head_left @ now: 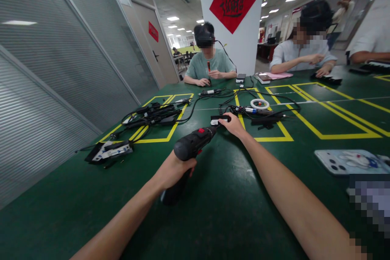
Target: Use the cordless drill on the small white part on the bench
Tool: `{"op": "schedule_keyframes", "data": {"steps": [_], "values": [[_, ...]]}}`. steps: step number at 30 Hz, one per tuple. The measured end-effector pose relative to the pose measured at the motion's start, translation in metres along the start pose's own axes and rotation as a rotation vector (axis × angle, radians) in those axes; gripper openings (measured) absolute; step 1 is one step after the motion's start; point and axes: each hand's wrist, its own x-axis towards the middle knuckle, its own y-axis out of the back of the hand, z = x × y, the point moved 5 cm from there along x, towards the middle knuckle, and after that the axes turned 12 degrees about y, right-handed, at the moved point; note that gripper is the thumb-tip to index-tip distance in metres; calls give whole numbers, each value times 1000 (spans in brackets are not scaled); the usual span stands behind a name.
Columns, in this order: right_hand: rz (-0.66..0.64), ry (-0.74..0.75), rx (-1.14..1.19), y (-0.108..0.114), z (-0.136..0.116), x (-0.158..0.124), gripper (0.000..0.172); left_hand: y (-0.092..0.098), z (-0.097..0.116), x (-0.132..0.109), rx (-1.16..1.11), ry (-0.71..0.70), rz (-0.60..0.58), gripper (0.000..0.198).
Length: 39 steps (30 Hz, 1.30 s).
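My left hand (pixel 175 169) is wrapped round the grip of a black cordless drill (pixel 193 143) with a red switch on top. The drill's chuck points away from me and to the right, close to a small black-and-white block (pixel 215 120). That block is held by the fingers of my right hand (pixel 234 125), low over the green table. From this angle I cannot tell whether the drill's tip touches the block.
Tangled black cables (pixel 155 113) lie at left, above a plastic packet (pixel 109 151). A white tape ring (pixel 259 104) and a screwdriver-like tool (pixel 252 110) lie beyond my right hand. At right is a phone (pixel 353 161). People (pixel 210 63) sit across the green table (pixel 231 211).
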Motion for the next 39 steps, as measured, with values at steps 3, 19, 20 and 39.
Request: {"op": "schedule_keyframes", "data": {"steps": [3,19,20,39], "values": [[2,-1,0,1,0,0,45,1,-1,1,-22,1,10,12],[6,19,32,0,0,0,45,-1,18,-5,-44,40,-7,17],[10,22,36,0,0,0,45,-1,17,-4,-40,35,-7,18],[11,-1,33,3,-2,0,46,-1,-1,8,-15,-29,13,20]]}}
